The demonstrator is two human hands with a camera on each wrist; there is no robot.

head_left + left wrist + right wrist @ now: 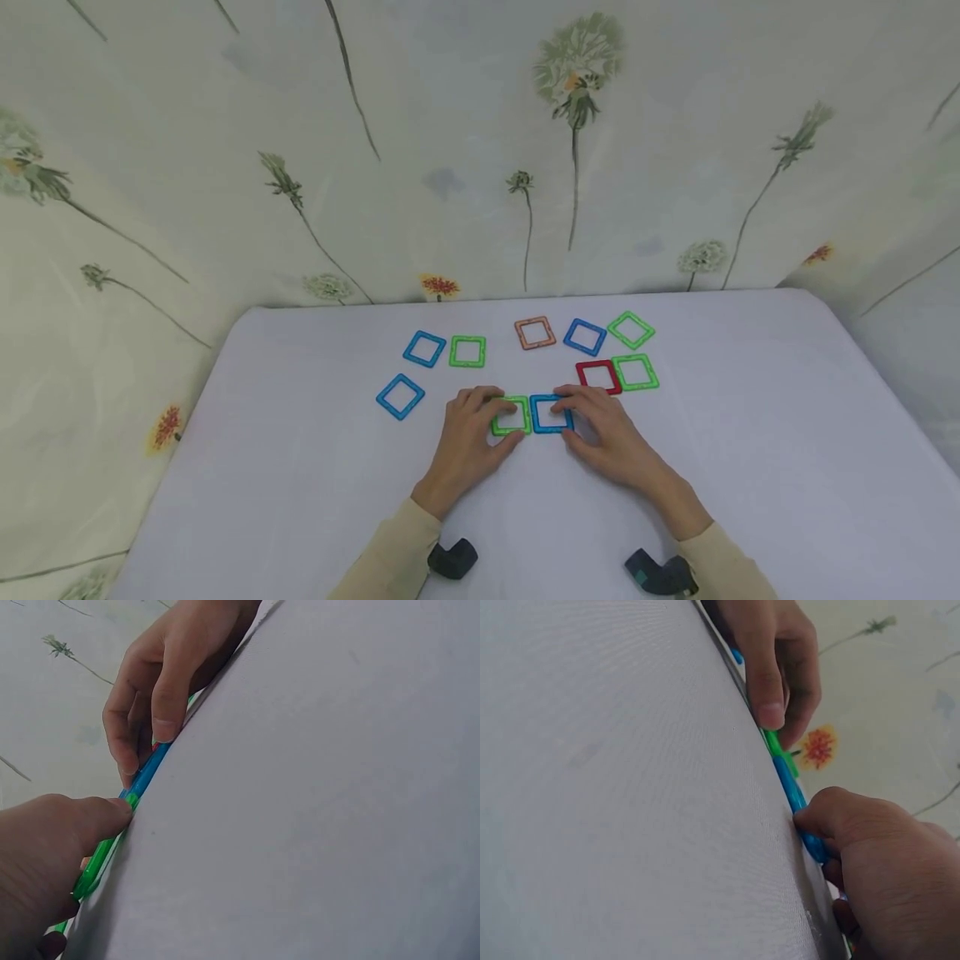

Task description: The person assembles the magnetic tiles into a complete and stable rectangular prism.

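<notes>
My left hand holds a green square magnetic tile frame between thumb and fingers. With its thumb and fingers at the right part, my right hand grips a blue square magnetic tile frame. The two frames lie side by side on the white table, their facing edges right at each other. From the left wrist view, the left thumb presses on the near edge of the green frame. In the right wrist view the right thumb is against the end of the blue frame.
Behind the right hand lie a red frame and a green frame, edge to edge. Further back are an orange frame, a blue frame and a green frame. More blue frames and a green frame lie left on the white table.
</notes>
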